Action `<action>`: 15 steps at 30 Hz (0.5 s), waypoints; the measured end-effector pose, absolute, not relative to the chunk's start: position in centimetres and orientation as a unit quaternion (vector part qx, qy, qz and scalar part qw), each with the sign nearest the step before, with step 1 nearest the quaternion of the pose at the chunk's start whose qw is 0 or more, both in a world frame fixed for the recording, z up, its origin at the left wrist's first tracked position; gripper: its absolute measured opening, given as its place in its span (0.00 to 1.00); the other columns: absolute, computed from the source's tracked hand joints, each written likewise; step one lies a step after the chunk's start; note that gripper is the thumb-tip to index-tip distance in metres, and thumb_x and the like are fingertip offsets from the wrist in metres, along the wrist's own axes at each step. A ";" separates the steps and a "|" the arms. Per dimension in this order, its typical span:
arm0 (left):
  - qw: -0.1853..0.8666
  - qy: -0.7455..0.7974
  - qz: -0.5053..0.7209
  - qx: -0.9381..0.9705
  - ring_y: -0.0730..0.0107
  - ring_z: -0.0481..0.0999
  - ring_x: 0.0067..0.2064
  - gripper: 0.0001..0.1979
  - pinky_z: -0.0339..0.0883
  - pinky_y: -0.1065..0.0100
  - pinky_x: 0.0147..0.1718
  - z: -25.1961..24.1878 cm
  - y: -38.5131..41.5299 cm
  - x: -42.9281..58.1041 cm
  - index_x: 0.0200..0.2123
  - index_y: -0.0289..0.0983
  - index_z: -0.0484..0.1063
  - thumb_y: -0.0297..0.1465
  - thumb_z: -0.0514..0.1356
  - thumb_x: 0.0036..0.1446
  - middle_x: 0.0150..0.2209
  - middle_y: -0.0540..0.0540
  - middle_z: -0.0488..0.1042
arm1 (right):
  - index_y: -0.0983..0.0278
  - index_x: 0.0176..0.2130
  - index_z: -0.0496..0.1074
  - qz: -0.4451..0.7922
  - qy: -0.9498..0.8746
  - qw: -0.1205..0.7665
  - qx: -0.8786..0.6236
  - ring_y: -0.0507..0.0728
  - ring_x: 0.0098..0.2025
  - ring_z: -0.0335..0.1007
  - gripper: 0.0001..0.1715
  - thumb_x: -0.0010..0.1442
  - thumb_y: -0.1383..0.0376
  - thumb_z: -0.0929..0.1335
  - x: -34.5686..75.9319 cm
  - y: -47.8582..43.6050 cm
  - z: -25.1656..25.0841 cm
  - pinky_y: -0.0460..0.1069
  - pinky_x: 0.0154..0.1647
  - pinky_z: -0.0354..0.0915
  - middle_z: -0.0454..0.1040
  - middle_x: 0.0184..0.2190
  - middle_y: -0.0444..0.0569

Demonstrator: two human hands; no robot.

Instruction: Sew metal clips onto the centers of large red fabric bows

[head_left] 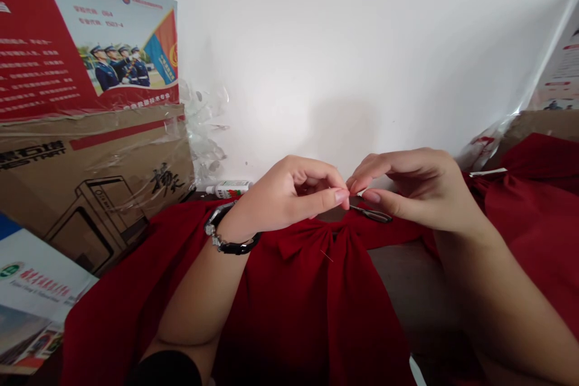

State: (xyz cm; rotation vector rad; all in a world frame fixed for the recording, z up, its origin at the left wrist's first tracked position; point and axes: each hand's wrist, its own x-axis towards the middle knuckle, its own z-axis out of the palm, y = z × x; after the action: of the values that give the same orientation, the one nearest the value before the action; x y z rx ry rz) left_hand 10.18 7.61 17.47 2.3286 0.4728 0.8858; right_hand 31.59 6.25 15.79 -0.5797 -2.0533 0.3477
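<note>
My left hand [298, 193], with a watch and bracelet at the wrist, is raised over red cloth [289, 307], its thumb and index finger pinched together. Whatever lies between those fingertips is too small to make out. My right hand [414, 187] meets it at the fingertips, its index finger touching the left fingers while its thumb stays apart from its index finger. The red cloth is gathered into folds below the hands. Behind the fingers, dark-handled scissors [371, 214] rest on the cloth. A thin light thread [326, 255] shows over the folds.
Cardboard boxes [104, 193] with a red-and-blue poster [45, 66] stand at the left. A white bottle [230, 188] lies by the white wall [280, 60]. More red cloth [529, 211] is piled at the right, beside clear plastic wrap [482, 145].
</note>
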 end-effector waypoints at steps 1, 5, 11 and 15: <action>0.297 0.178 0.336 0.876 0.82 0.58 0.19 0.15 0.52 0.76 0.18 17.5 7.6 10.2 0.29 0.32 0.74 0.39 0.58 0.58 0.17 0.53 0.64 | 0.58 0.33 0.77 0.138 -0.838 0.471 -0.236 0.54 0.33 0.73 0.05 0.55 0.61 0.71 31.6 6.3 15.8 0.49 0.34 0.69 0.78 0.30 0.46; 0.293 0.180 0.338 0.876 0.82 0.57 0.19 0.15 0.52 0.76 0.18 17.4 7.6 10.2 0.29 0.32 0.74 0.39 0.59 0.57 0.16 0.53 0.63 | 0.58 0.33 0.77 0.133 -0.840 0.474 -0.228 0.55 0.33 0.74 0.04 0.55 0.62 0.71 31.6 6.3 15.8 0.50 0.35 0.70 0.79 0.31 0.47; 0.289 0.185 0.341 0.875 0.81 0.58 0.19 0.16 0.52 0.76 0.18 17.3 7.6 10.3 0.29 0.32 0.74 0.40 0.59 0.57 0.17 0.53 0.64 | 0.60 0.32 0.77 0.146 -0.835 0.482 -0.221 0.55 0.32 0.74 0.05 0.53 0.62 0.72 31.3 6.1 15.7 0.50 0.34 0.71 0.78 0.30 0.47; 0.288 0.184 0.338 0.877 0.81 0.59 0.20 0.16 0.53 0.75 0.19 17.2 7.6 10.3 0.28 0.32 0.74 0.40 0.59 0.57 0.18 0.52 0.65 | 0.61 0.32 0.77 0.153 -0.836 0.483 -0.212 0.53 0.31 0.73 0.03 0.53 0.64 0.72 31.2 6.1 15.6 0.49 0.34 0.70 0.78 0.29 0.46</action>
State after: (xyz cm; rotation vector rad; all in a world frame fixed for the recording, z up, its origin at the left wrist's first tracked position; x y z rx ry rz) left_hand 10.26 7.63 17.25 2.3412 0.4905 0.9024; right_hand 31.20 6.11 15.65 -0.5153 -2.0364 0.3725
